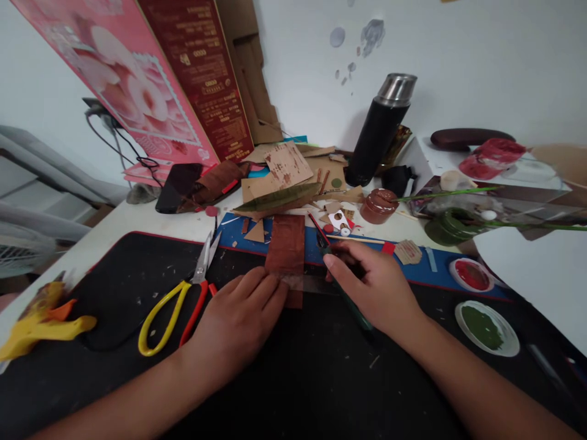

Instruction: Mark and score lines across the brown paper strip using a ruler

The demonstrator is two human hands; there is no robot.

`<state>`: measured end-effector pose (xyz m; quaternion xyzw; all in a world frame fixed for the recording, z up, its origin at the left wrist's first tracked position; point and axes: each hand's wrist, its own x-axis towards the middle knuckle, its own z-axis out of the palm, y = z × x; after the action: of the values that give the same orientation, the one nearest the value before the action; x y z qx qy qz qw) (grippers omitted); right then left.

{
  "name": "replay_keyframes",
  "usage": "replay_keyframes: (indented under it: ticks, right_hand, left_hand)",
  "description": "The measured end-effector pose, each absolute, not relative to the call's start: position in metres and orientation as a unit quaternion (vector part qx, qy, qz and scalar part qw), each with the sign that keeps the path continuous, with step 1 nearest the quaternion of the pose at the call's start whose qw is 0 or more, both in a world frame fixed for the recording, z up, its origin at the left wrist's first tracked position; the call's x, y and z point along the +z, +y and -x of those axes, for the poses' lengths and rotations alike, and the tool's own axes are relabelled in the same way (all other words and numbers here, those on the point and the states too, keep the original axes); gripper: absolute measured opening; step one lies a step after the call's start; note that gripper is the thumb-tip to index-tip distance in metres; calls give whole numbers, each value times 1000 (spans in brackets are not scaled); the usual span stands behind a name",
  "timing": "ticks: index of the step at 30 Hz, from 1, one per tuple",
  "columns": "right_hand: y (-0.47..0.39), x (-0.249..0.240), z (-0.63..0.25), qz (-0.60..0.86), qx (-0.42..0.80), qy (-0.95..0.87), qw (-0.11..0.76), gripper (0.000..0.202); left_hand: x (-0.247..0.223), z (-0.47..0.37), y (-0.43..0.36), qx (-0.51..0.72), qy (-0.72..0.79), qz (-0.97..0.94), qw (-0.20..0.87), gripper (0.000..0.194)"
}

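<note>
My left hand [243,311] presses down with its fingers together on a see-through ruler [316,285]. The ruler lies across a brown painted strip [287,244], whose lower end shows beneath it. In my right hand [371,275] is a craft knife with a dark green handle [351,302], its metal tip pointing up and away, just right of the strip. Scissors [199,278] with one yellow and one red handle lie open to the left of my left hand. My left fingertips are partly hidden from view.
A yellow glue gun [46,324] lies far left on the black mat [312,379]. Cardboard scraps [288,165], a phone [177,186], a black flask [380,131] and a brown paint jar [379,205] stand behind. Lids of red [471,275] and green paint [486,328] are at right.
</note>
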<state>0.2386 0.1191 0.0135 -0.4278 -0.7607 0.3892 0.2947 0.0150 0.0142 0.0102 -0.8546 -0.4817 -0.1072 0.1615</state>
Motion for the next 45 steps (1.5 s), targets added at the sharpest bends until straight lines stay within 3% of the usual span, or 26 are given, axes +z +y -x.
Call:
replay_keyframes:
  ticks: [7, 25, 45]
  right_hand:
    - [119, 10, -237, 429, 429, -737, 298, 31]
    - [122, 11, -235, 449, 458, -714, 282, 28]
    - [126, 16, -231, 463, 475, -694, 278, 21]
  left_hand:
    - [5, -12, 13, -121, -507, 841, 146, 30]
    - [5, -10, 16, -158, -539, 825, 66, 23]
    - [13, -6, 17, -173, -578, 796, 45, 12]
